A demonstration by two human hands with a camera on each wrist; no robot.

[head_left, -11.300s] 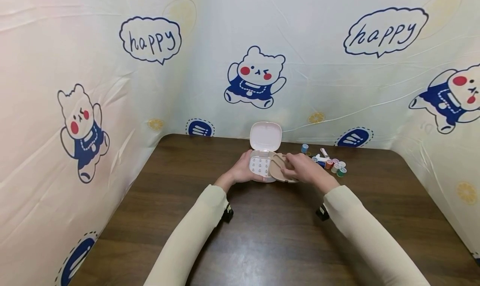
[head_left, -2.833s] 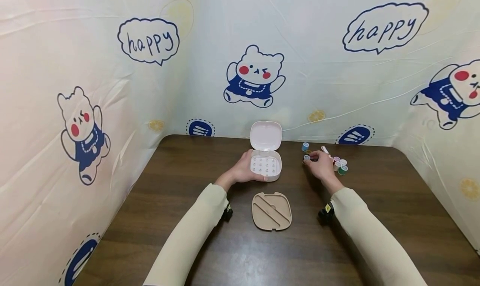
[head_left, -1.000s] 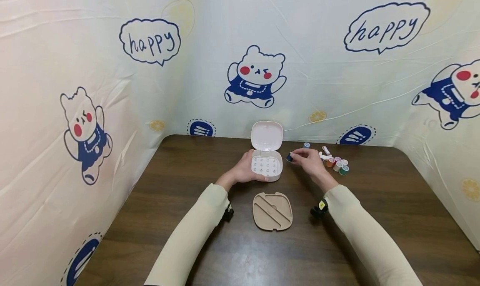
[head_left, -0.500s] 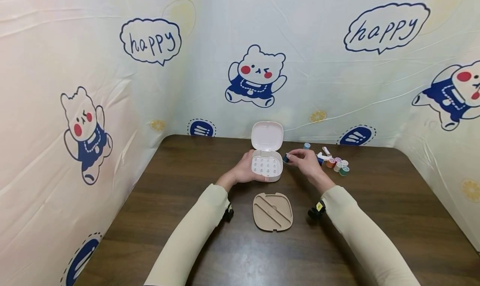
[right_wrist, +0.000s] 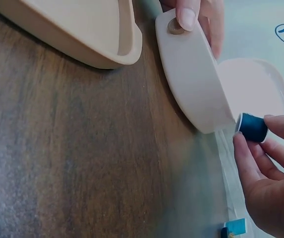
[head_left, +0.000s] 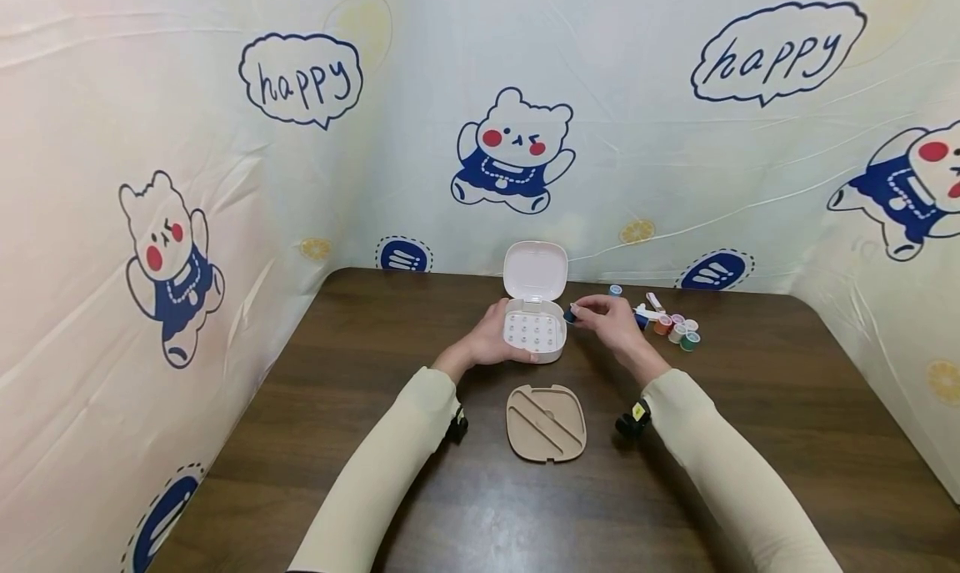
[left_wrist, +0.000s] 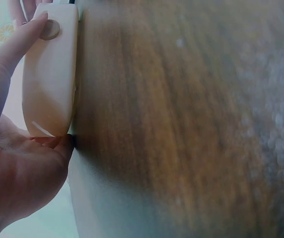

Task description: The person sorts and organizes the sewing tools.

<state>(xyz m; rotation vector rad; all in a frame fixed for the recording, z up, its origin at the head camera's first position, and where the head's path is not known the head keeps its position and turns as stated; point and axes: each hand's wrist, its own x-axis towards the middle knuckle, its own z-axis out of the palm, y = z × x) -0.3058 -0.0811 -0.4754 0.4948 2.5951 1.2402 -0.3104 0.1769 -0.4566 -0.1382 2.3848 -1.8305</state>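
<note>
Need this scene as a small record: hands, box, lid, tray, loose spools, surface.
left hand: left hand grips white rounded plastic box
right hand: right hand pinches dark blue-green cylindrical thread spool beside the box; contact with box unclear
box: no spools inside
lid: white rounded plastic lid, open
tray: beige rounded flat tray, on table in front of box
loose spools: include orange thread spool, green thread spool
surface: dark brown wood-grain table

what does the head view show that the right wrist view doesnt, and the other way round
Only the head view: pegs inside the box, plus an orange spool and a green spool.

Only the right wrist view, clearly: the round button on the box's front.

Both: box, raised lid, tray, left hand gripping the box, right hand pinching a blue spool.
</note>
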